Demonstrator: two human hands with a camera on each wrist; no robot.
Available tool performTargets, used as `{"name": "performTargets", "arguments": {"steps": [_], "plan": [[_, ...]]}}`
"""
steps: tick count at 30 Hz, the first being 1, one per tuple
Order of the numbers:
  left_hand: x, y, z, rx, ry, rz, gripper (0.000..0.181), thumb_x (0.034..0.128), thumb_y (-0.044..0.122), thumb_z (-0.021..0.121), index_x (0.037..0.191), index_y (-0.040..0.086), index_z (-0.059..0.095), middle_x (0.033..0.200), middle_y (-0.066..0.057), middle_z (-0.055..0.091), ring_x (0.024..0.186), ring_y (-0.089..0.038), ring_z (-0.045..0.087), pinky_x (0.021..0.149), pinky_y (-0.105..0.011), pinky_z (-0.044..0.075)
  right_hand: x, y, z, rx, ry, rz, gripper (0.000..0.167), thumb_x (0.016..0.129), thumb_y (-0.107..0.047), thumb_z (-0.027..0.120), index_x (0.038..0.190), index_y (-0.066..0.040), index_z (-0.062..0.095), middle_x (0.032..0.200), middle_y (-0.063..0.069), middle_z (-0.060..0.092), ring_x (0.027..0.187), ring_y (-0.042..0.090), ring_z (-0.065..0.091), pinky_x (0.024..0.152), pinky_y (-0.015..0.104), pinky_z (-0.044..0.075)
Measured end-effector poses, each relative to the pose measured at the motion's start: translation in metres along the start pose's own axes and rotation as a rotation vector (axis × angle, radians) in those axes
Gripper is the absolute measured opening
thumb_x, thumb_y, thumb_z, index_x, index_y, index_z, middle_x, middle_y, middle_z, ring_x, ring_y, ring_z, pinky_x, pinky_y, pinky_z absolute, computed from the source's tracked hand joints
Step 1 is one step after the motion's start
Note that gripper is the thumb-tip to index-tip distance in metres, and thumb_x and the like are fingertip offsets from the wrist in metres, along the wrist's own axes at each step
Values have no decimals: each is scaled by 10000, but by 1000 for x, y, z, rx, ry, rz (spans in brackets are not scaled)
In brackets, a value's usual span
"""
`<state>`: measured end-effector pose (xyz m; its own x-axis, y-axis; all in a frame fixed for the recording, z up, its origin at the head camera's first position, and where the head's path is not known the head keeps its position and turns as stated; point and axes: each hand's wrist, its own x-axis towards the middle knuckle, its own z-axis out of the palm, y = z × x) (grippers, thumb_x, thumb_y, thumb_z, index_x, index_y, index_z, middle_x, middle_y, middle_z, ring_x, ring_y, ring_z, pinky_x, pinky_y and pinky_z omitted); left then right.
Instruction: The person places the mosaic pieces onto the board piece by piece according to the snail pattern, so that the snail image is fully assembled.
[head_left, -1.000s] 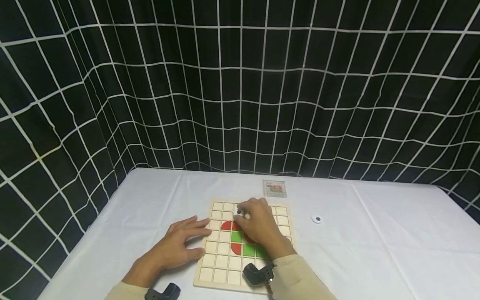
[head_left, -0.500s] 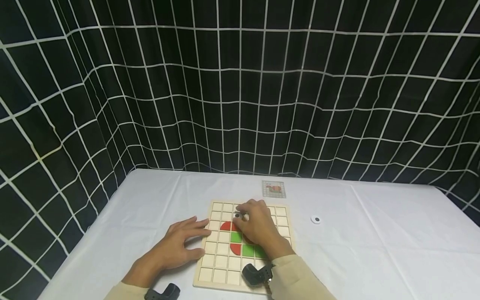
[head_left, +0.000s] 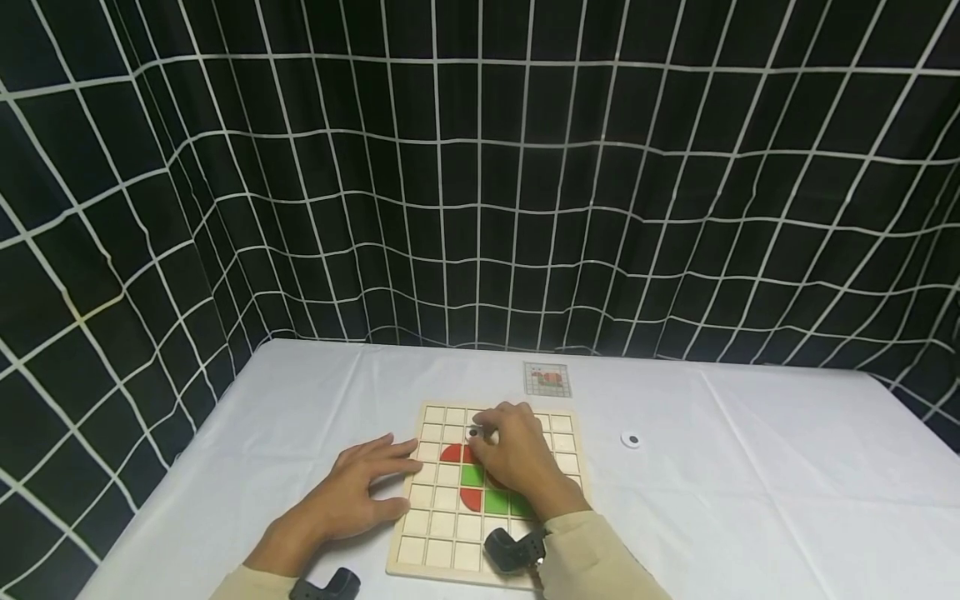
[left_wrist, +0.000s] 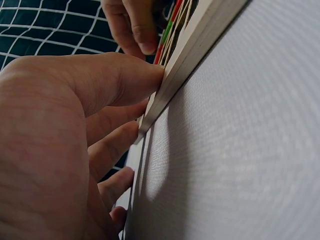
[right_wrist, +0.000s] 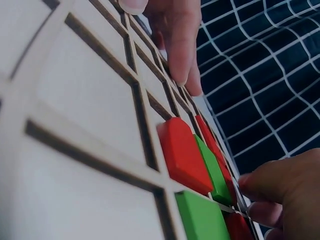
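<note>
A wooden grid board (head_left: pixel 442 525) lies on the white table, with red and green pieces in some of its cells. My left hand (head_left: pixel 360 492) rests against the board's left edge, its fingers spread; in the left wrist view the thumb (left_wrist: pixel 135 77) touches the side rim. Over the far part of the board, my right hand (head_left: pixel 517 454) pinches a small white disc (head_left: pixel 473 432) with a black dot between thumb and fingers. Red (right_wrist: pixel 185 155) and green (right_wrist: pixel 204 217) pieces stand raised in the right wrist view. The right hand hides some cells.
A second white disc (head_left: pixel 631 439) with a black dot lies on the cloth right of the board. Beyond the board lies a small picture card (head_left: pixel 547 379) with a gridded animal design. Black cloth with white netting (head_left: pixel 480 208) rises behind the table.
My right hand has lowered the dotted disc slightly toward the board, into the cell area above the red pieces. The left hand keeps its place at the edge.
</note>
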<state>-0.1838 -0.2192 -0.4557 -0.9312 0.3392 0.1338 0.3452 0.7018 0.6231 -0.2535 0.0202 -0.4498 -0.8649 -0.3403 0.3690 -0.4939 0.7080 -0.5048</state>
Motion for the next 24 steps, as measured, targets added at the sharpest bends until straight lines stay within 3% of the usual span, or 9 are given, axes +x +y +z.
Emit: {"name": "performTargets", "arguments": {"steps": [12,24], "plan": [[0,0,1,-2,7,-10,433,777,233,715,1205,183,688,1413,49,498,1390,-268,294,1110,-554,149,0,-3,0,-57,-32,6,153,837,-133,704,977,-86,745,807,-17,588,745,169,434,662,327,385],[1,-2,1,4,-3,-2,435,783,248,716,1214,197,681,1421,59,488,1394,-270,284,1109,-566,138,1,-2,0,-45,-4,94,174,806,-250,757,867,-90,726,736,-41,502,753,192,426,681,342,417]]}}
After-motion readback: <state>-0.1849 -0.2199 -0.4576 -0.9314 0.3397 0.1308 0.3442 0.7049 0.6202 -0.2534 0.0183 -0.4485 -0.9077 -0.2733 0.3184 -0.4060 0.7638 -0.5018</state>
